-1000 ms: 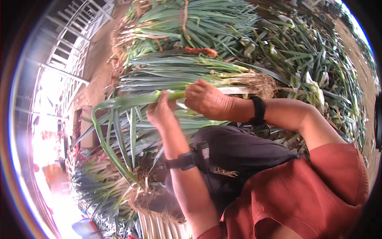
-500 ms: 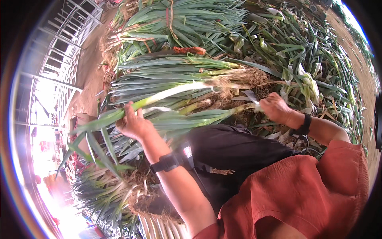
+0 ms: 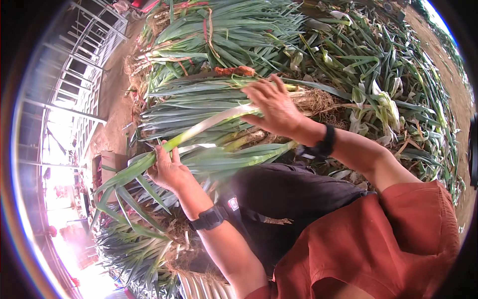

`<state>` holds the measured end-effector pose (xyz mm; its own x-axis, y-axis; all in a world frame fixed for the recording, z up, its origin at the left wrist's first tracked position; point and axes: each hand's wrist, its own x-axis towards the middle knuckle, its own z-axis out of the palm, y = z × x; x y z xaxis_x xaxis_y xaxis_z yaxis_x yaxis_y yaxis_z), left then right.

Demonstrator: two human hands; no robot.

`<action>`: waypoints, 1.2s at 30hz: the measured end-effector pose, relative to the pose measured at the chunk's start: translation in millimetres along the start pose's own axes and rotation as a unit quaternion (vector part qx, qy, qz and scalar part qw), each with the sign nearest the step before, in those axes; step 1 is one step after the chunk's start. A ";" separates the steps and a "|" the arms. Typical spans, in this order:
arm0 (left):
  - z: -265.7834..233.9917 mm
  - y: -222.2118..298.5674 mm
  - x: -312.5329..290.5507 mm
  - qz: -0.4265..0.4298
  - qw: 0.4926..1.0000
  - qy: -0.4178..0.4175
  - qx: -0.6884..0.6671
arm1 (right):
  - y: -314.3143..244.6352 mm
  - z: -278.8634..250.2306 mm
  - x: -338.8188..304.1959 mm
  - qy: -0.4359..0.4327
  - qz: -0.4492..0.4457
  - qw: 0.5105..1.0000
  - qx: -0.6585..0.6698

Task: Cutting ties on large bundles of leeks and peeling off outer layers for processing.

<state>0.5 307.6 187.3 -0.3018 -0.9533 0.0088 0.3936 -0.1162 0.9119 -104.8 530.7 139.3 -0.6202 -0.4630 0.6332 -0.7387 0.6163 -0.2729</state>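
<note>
My left hand [image 3: 168, 169] is closed round a single leek [image 3: 199, 129] where its pale stalk turns green. The leek's long leaves droop to the left past my fingers. My right hand [image 3: 274, 107], fingers spread, is over the white root end of that leek and hides its tip. Whether the palm touches the stalk I cannot tell. Beneath both hands lies a layer of leeks [image 3: 184, 92], their brown roots [image 3: 316, 101] toward the right. More leeks [image 3: 244, 154] lie close to my dark trousers, partly blurred.
Beyond stands a stack of tied leek bundles [image 3: 239, 27], with a reddish-orange item [image 3: 234, 71] in front. A heap of stripped leaves [image 3: 378, 65] spreads at the right. More leeks [image 3: 129, 249] lie at the lower left, and white metal racks [image 3: 79, 55] stand at the far left.
My right hand has moved left from beside the leaf heap, where it pinched a pale strip, to the held leek's root end, and has opened. My left hand still grips the leek.
</note>
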 end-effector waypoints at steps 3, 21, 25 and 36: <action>-0.2 -1.3 2.4 -0.013 1.000 0.015 -0.012 | 7.5 31.3 12.7 -0.101 -0.005 0.988 0.118; -24.4 0.5 21.8 -0.031 0.999 -0.021 -0.010 | 142.3 -12.6 -50.1 -0.201 0.142 0.945 0.215; -26.4 -8.0 24.9 -0.048 0.999 -0.016 -0.015 | 57.9 24.7 -76.8 -0.238 0.155 0.876 0.390; -48.3 37.2 42.0 -0.009 0.986 0.100 -0.131 | 248.2 8.1 -177.5 -0.228 0.534 0.809 0.087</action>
<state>44.3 249.7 201.7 -0.1445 -0.9833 -0.1108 0.6089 -0.1766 0.7733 -180.2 760.6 -46.8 -0.9332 0.0632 -0.3539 0.2818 0.7398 -0.6110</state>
